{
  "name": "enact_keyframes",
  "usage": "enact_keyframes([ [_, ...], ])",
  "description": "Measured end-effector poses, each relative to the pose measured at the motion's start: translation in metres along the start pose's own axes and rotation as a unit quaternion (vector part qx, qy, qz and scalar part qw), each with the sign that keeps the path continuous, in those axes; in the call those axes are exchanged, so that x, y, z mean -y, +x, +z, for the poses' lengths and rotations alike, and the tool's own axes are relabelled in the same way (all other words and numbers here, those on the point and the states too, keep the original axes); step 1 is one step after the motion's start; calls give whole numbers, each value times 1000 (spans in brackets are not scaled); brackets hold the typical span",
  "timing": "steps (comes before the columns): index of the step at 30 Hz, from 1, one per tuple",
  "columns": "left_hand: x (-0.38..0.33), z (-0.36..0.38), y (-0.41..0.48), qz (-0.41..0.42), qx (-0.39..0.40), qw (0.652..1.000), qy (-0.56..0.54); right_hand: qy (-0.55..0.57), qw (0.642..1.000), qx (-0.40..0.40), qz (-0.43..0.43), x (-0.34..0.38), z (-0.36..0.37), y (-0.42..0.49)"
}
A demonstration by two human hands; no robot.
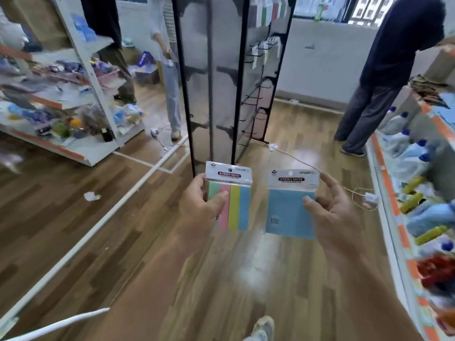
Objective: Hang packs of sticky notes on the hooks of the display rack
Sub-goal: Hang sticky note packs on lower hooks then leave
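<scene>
Our left hand [199, 207] grips the striped pack [230, 195], thumb across the front and fingers curled behind its left edge. It is a clear sleeve with a white "STICKY NOTE" header and a hang hole; inside are green, pink, yellow and blue strips. Our right hand [332, 212] pinches the blue pack [291, 207] by its right edge, thumb on the face and index finger up at the header corner. It has the same kind of sleeve, with one blue pad inside. Both packs are upright, side by side and apart, held over the wood floor [73, 230] in front of the display rack [236, 82].

The rack is black-framed with grey panels. Its hooks [256, 94] run down the right-hand side, most of them bare. A few small tags [264, 52] hang high up, with coloured packs [268, 11] above them, too blurred to read.

The left shelf unit [98, 77] is crowded with mixed goods, and a pink basket [108, 75] sits on it, contents unclear. The right shelf [384, 183] holds blue-capped bottles [403, 141], yellow-green items [413, 200] and something red [435, 269]. A box [147, 75] sits on the floor behind, contents blurred.

A person in a dark top [384, 70] stands at the right shelf, and another in pale trousers [170, 70] stands left of the rack. On the floor are a cable [307, 166] and crumpled paper [91, 196].
</scene>
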State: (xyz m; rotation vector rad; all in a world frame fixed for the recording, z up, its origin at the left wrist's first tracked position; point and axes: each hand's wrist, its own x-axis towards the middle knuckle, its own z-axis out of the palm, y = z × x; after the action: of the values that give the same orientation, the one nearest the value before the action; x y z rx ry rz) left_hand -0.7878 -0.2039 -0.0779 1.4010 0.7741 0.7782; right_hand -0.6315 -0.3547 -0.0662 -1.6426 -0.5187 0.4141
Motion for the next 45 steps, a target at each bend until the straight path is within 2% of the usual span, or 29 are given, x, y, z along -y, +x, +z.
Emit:
enact_keyframes([
  [5,-17,92,110,11,-1,1000,3,27,999,38,0,12,-34,135],
  [9,-32,147,190,37,4,999,12,18,999,39,-12,23,-54,235],
  [15,-27,211,308,38,5,999,16,7,998,64,0,17,-69,368],
  [19,-12,253,406,62,14,998,28,-22,998,59,4,3,-66,468],
  [22,-5,284,485,46,28,998,45,-34,998,48,14,0,-64,547],
  [28,-18,341,626,65,4,993,96,-10,999,21,24,11,-66,693],
  [32,-19,370,697,65,-7,988,141,2,999,39,35,7,-65,777],
  [39,-16,422,806,62,-119,976,172,-15,993,119,1,-5,-50,943],
  [45,-21,458,874,25,-223,960,166,-30,972,234,-16,4,-24,1068],
])
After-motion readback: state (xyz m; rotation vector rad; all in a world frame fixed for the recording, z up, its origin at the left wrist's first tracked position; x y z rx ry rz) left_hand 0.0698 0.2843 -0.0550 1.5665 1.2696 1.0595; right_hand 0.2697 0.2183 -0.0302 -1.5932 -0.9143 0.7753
